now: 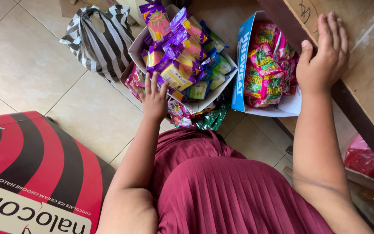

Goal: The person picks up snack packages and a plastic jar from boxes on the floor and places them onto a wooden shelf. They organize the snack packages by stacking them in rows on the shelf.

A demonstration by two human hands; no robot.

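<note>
Left hand: our left hand is spread open, fingers fanned, pressing against the near corner of the white carton and touching the purple snack packets; it grips nothing.
Right hand: our right hand lies flat and open on the edge of the wooden worktop, holding nothing.
Where the packets are: they are heaped above the rim of the white carton, which stands on the tiled floor in front of our knees, with green sachets spilling out beneath it.
Beside it: a blue-and-white carton full of pink snack packets stands just to the right, touching or nearly so.
How the packets handle: we judge them light, crinkly and slippery, soft enough to crush, and likely to slide off the heap if nudged.
How the carton handles: thin card, bowed at the sides; we judge it floppy when loaded.
Where to take hold: under the base or at two opposite corners, not by one rim; single packets by a sealed edge.
Around: a striped plastic bag lies behind, a red-and-black box at our left.
</note>
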